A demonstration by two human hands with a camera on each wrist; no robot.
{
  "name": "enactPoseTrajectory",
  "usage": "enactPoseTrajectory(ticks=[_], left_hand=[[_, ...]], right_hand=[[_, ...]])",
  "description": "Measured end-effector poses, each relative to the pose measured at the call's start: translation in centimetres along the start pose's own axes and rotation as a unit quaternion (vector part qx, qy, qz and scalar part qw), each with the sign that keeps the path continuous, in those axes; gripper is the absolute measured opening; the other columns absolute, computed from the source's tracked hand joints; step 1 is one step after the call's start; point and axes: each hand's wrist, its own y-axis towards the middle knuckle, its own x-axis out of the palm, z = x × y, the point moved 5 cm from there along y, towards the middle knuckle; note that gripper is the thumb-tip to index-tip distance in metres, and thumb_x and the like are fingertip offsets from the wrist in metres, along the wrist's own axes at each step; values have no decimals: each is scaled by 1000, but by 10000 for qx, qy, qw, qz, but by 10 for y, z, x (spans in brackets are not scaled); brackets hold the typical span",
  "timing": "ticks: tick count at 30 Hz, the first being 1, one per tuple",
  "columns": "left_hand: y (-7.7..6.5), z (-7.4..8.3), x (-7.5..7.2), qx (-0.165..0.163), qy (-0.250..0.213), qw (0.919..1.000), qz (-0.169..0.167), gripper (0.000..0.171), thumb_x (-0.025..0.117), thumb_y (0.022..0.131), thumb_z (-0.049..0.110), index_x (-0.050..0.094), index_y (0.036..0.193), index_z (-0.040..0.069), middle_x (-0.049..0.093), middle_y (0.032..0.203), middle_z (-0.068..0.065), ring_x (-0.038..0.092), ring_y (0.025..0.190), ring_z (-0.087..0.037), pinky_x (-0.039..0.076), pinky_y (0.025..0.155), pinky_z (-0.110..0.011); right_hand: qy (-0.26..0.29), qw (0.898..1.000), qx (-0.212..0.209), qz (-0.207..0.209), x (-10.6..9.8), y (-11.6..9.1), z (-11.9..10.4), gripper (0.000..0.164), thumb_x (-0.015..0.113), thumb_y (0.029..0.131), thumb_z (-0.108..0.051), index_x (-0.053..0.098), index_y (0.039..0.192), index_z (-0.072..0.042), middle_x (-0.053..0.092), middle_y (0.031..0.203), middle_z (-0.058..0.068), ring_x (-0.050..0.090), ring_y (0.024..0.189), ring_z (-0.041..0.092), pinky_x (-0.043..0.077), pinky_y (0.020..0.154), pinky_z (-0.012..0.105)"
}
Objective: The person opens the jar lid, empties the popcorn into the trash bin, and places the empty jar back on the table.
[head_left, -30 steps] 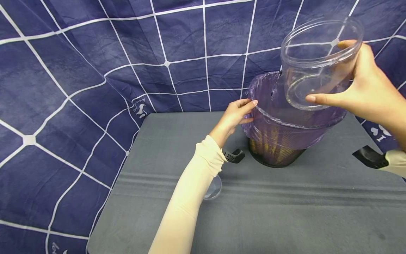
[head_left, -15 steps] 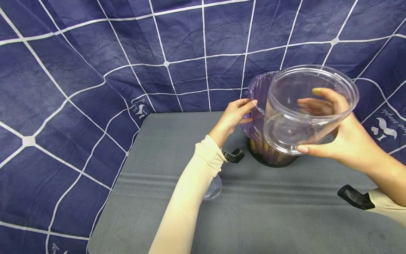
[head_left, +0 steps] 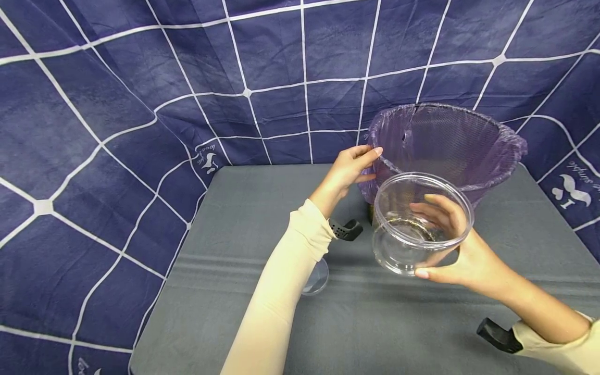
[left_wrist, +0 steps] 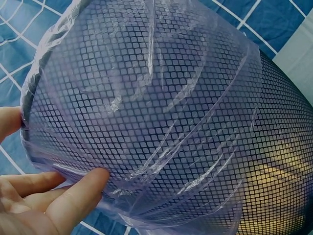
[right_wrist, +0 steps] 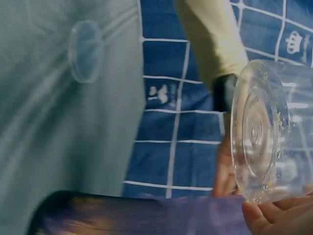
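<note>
My left hand (head_left: 349,169) holds the left rim of a black mesh wastebasket (left_wrist: 286,93), with digits on both sides of its edge. A purple bin liner (head_left: 508,151) is folded over the rim. Through the mesh, something yellow (left_wrist: 274,191) shows low inside. Near the front of the basket, my right hand (head_left: 464,260) grips a clear round plastic container (head_left: 389,250) from its right side, thumb low and fingers behind. The container is lidless, its mouth up and tilted slightly toward me. Small yellow crumbs (right_wrist: 279,127) cling around its bottom.
A clear round plastic lid (head_left: 317,277) lies on the grey table (head_left: 225,317), partly covered by my left sleeve (head_left: 267,307) in the head view. Behind and to the left hangs a blue cloth (head_left: 187,57) with white lines. Black wrist straps show on both arms.
My right hand has brought the plastic container from above the wastebasket's mouth down and toward me, to the front of the basket. My left hand has stayed at the rim.
</note>
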Motion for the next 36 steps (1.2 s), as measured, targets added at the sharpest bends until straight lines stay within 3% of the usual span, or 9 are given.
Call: enactPoseTrajectory(ticks=[4,11,16,21,25,27,29,32,36], left_hand=[[0,1,0,-1,32,10000,32,52,60,87,21,43,129,-4,54,119,-10,51,107,-24,52,69,-28],[0,1,2,20,4,10000,-15,50,59,88,20,43,129,-4,53,119,-11,51,107,-24,52,70,-28],[0,1,2,43,-26,10000,-12,48,60,88,19,45,127,-4,54,118,-10,52,105,-23,52,69,-29],[0,1,1,22,-22,10000,-12,48,60,88,20,45,127,-4,54,118,-9,52,105,-23,52,69,-29],[0,0,1,7,-28,10000,4,49,60,87,19,45,127,-4,54,119,-10,53,105,-23,52,69,-29],[1,0,1,11,-43,10000,20,49,60,87,19,45,127,-4,54,119,-10,53,106,-23,52,69,-29],[1,0,1,10,-51,10000,33,49,60,87,19,45,127,-4,54,119,-10,53,105,-23,52,69,-29],[1,-1,0,14,-79,10000,41,48,60,87,19,45,127,-5,54,118,-10,54,105,-23,52,69,-29],[0,-1,1,15,-105,9999,50,48,60,87,19,45,127,-5,54,118,-10,54,104,-23,52,69,-29]], right_hand=[[-163,9994,284,-141,6,-13,18,109,73,52,22,8,138,5,34,136,17,39,114,20,52,58,30],[-546,9969,524,-217,13,-33,49,108,77,57,14,8,139,2,33,137,16,37,116,17,34,90,17],[-414,9971,605,-223,17,-45,71,108,76,58,13,6,139,2,30,138,17,41,112,17,28,94,18],[-313,9963,770,-200,20,-54,97,108,76,59,13,5,139,1,26,137,27,36,121,17,29,96,18],[-199,9958,864,-208,24,-60,117,105,77,61,10,7,139,1,23,134,30,30,126,15,42,86,21],[-240,9942,1034,-162,26,-62,127,104,79,61,5,9,139,-1,25,133,28,30,125,12,41,86,18],[-281,9922,1214,-90,28,-63,135,104,80,61,2,11,139,-3,26,133,27,31,124,10,39,87,16],[-460,9897,1358,51,30,-64,146,105,83,59,-2,14,139,-5,30,132,25,31,123,10,24,94,9],[-492,9909,1251,117,34,-64,156,106,84,56,-1,16,138,-2,33,131,27,32,123,14,18,97,10]])
